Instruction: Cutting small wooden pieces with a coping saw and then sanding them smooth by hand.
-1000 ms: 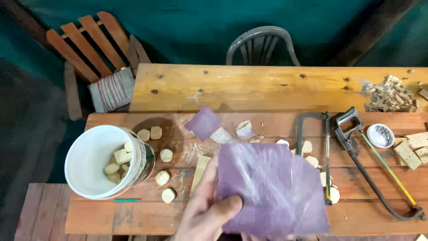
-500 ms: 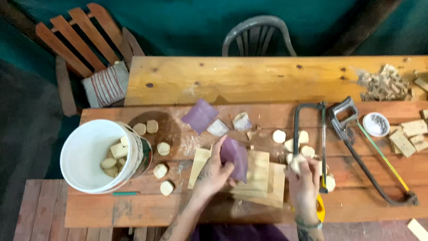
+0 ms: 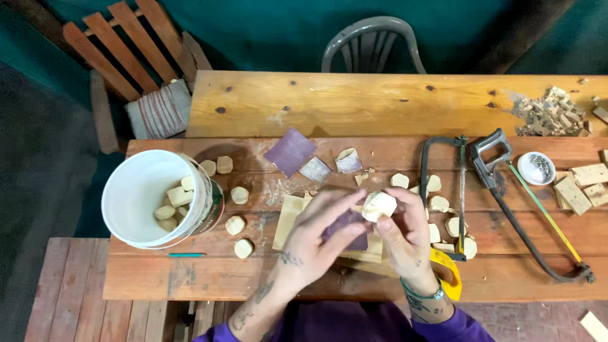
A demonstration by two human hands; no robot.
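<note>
While the right hand point(image 3: 405, 231) pinches a pale wooden piece point(image 3: 379, 206) over the workbench's point(image 3: 354, 101) near edge, the left hand point(image 3: 320, 237) clamps purple sandpaper point(image 3: 345, 227) against it, with a white bucket point(image 3: 136, 190) at the left end.

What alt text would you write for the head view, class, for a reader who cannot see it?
Over a wooden workbench, the right hand holds a small pale wooden block while the left hand presses purple sandpaper beside it. A white bucket of similar blocks sits at left, two hacksaws at right.
</note>
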